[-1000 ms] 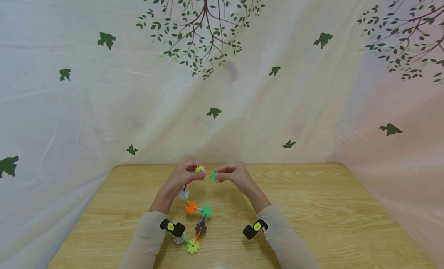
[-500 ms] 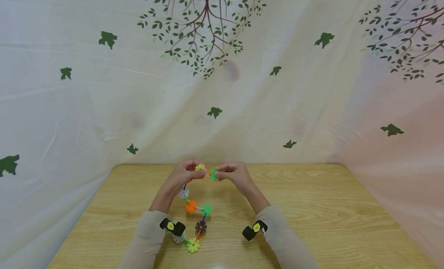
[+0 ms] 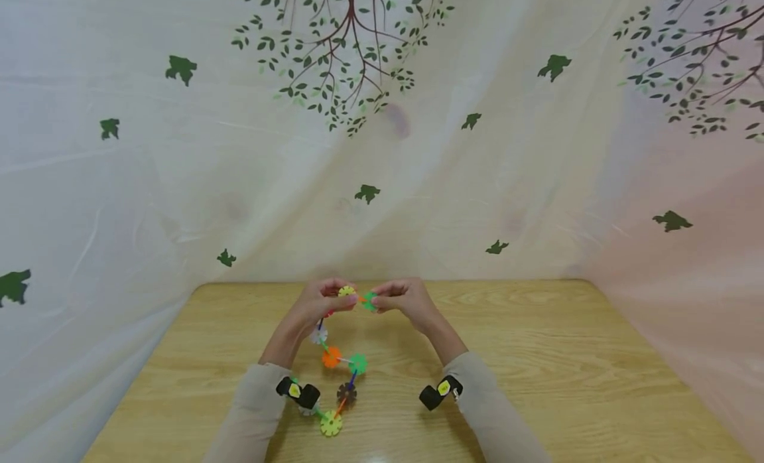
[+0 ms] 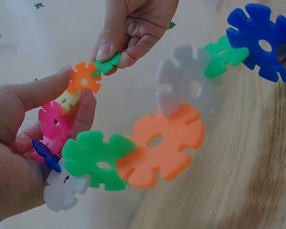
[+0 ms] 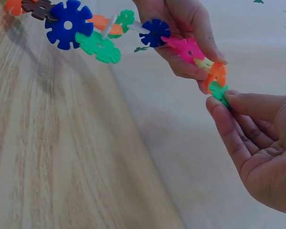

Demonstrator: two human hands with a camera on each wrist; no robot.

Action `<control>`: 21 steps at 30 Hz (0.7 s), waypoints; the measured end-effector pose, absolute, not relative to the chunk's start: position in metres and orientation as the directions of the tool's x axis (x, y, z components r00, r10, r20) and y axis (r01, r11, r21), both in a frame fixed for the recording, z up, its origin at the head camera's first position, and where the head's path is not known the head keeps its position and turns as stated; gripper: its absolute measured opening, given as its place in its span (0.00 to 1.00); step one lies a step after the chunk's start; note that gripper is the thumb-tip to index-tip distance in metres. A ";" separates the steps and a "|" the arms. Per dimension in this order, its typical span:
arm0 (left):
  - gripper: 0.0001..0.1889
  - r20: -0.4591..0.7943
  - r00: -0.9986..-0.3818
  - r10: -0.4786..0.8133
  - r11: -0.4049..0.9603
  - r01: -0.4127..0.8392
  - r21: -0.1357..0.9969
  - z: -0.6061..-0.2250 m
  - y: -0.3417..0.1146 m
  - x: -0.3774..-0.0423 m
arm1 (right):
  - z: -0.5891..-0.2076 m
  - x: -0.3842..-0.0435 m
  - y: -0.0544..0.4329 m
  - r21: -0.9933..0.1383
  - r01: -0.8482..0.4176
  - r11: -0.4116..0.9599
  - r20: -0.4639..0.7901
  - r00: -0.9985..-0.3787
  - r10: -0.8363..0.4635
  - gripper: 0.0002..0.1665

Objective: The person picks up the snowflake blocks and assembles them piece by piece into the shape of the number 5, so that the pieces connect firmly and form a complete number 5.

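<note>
A chain of notched, snowflake-shaped plastic discs hangs from my left hand, above the table. At the chain's upper end, the left thumb and a finger pinch an orange disc. Slotted to that disc's edge is a small green disc, which my right hand pinches between thumb and fingertip. Below the left thumb come a pale yellow disc and a pink disc, partly hidden by fingers. Farther along are a white disc, a larger-looking green disc and another orange disc.
The wooden table reaches back to a pale curtain printed with trees and leaf shapes. The chain's lower part, with a brown disc and a yellow-green disc, runs toward the front between the forearms.
Both hands stay almost still with their pinches kept. Only a slight shift of the whole head view shows.
</note>
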State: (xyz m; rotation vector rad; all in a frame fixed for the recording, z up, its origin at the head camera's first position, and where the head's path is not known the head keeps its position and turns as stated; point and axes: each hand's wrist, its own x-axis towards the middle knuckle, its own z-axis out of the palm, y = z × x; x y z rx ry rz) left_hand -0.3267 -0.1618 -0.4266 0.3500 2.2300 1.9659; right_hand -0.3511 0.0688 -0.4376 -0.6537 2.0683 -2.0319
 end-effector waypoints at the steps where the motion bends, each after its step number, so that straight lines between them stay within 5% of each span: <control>1: 0.18 0.041 -0.961 0.272 0.109 0.073 0.991 -0.427 -0.162 -0.326 | -0.437 -0.352 0.069 -0.983 -0.186 -0.010 0.172 -0.887 -0.428 0.16; 21: 0.26 -0.022 -0.926 0.376 0.365 0.127 0.923 -0.408 -0.182 -0.328 | -0.434 -0.356 0.077 -0.990 -0.138 0.035 0.106 -0.878 -0.467 0.17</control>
